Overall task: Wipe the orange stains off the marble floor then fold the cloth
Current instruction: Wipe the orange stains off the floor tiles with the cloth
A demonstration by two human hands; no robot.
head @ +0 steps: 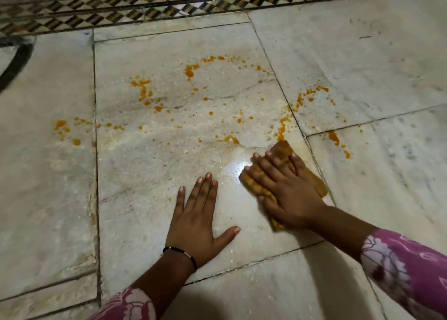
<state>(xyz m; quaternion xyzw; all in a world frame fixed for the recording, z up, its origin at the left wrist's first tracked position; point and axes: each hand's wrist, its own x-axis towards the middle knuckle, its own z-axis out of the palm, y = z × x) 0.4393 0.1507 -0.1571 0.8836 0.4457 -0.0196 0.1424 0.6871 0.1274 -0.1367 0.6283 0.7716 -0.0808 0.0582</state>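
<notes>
Right hand (283, 186) flat, presses cloth (280, 150) (orange-stained); left hand (198, 218) splayed on floor (145, 186).

- right hand (283, 186) lies flat on a folded orange-brown cloth (281, 150), fingers straight, pressing it to the marble floor (157, 198).
- left hand (198, 222) rests palm down on the bare slab just beside the cloth, fingers spread, a thin black bracelet (183, 254) at the wrist.
- orange stains (189, 71) lie scattered in drops and streaks across the middle slab and onto the slabs either side; one streak touches the cloth's far corner.
- a wet glare sits on the marble beside the right fingertips.
- both arms wear pink floral sleeves (406, 271).
- a patterned inlay border (145, 9) runs along the far edge.
</notes>
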